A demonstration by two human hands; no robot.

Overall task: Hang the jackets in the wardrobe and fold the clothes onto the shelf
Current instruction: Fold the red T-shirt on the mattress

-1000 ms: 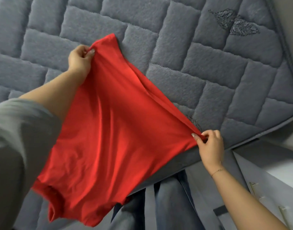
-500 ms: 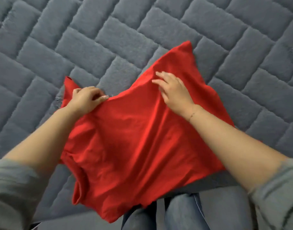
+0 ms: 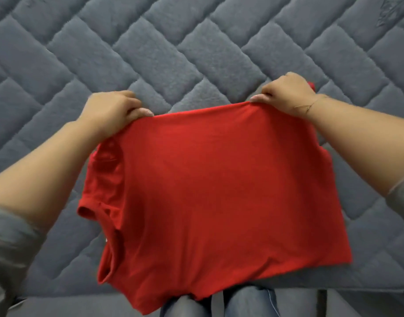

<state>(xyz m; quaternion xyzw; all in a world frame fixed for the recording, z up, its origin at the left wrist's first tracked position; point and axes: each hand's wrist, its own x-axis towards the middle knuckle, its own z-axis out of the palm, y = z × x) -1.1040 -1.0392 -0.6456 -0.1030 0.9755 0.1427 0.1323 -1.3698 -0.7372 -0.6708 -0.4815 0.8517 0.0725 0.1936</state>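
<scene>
1. Red T-shirt (image 3: 219, 191) is spread over the near edge of the grey quilted bed (image 3: 196, 53). Its far edge is lifted at 12 o'clock; its near end droops off the bed edge at 6 o'clock, toward the person's legs.
2. Left hand (image 3: 111, 108) grips the far edge at about 10 o'clock, fingers (image 3: 141, 112) curled over the cloth and closed tight on it.
3. Right hand (image 3: 285, 94) pinches the same edge at about 1 o'clock, fingers curled shut on the fabric. The edge runs taut between the two grips.
4. A sleeve (image 3: 98, 202) lies bunched at 9 o'clock, partly tucked under the body panel. The right side shows only a small flap beside the forearm.
5. Handling judgement: thin knit, light, fully limp, no stiffness of its own. It sags wherever unsupported and creases easily. Not slippery against the fleecy bed surface; not fragile.
6. Grip judgement: hold at two well-separated points on one edge, as now, to keep the panel flat. A one-handed or central grab would likely collapse it into a bundle.
7. Risk: the overhanging near end may drag the shirt off the bed if both grips let go.
</scene>
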